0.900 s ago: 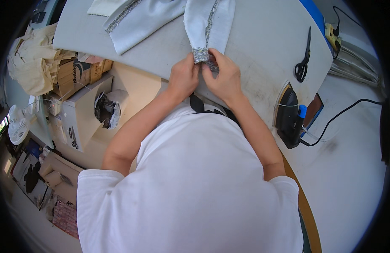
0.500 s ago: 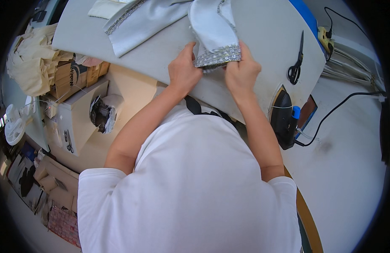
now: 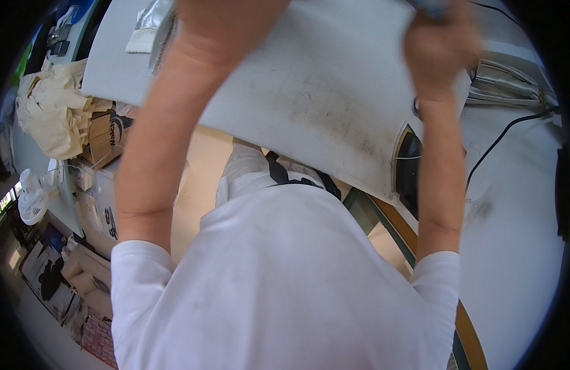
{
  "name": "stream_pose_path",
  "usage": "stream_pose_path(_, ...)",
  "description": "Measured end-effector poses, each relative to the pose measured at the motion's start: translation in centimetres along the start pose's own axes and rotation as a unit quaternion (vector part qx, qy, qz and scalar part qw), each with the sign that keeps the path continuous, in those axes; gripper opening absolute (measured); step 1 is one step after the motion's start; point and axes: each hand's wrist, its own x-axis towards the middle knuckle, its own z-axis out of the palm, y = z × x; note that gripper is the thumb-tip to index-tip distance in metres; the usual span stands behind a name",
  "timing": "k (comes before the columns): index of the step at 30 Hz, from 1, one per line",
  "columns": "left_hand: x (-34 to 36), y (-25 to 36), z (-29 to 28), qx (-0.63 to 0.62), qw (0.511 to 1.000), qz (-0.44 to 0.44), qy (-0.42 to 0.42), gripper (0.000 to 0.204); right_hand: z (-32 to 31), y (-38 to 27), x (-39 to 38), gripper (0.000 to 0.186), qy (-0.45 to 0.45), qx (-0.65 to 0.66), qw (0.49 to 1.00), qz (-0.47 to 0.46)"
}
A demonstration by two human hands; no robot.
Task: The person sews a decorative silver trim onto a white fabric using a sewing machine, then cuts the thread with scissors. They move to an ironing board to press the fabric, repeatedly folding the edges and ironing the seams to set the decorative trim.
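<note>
Garment piece: silvery face shone; hem was matt cloth.
Worktable: smooth matt top, darkly scuffed.
Clothes iron: casing looked plastic, faintly glossy.
T-shirt: was soft matt cloth.
Fabric pile: looked matt, crumpled.
Carton: was matt cardboard.
Tubing bundle: gleamed like wrinkled foil.

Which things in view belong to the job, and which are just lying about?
Likely in the job:
white cloth by the left forearm
left hand, partly out of frame
right hand, blurred, grip unclear
worktable

Probably just lying about:
black iron, untouched, though it may belong
cream cloth heap
cardboard box
white fan
</note>
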Motion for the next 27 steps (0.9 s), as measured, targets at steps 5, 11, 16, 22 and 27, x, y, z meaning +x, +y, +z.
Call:
stream_pose_path(5,-20.0,-3.6,6.4,0.040,0.962,-0.125,-0.238,0.056,10.5,-3.7,-10.9,0.047,-0.112,0.078,0.988,0.076)
stream_pose_path(11,-25.6,-2.1,5.6,0.031,0.967,-0.127,-0.218,0.055,10.7,-4.7,-16.9,0.052,-0.166,0.056,0.977,0.126)
stream_pose_path(16,-24.9,0.1,2.9,0.107,0.909,-0.145,-0.376,0.066,7.8,-6.3,-15.9,0.055,-0.240,0.058,0.959,0.138)
stream_pose_path(22,-24.2,1.3,0.3,0.062,0.914,-0.161,-0.368,0.074,5.6,-3.7,-15.9,0.050,-0.150,0.109,0.960,0.212)
stream_pose_path(27,-23.6,2.1,4.6,0.041,0.908,-0.080,-0.410,0.078,13.1,-3.0,-14.6,0.046,-0.086,0.039,0.996,0.008)
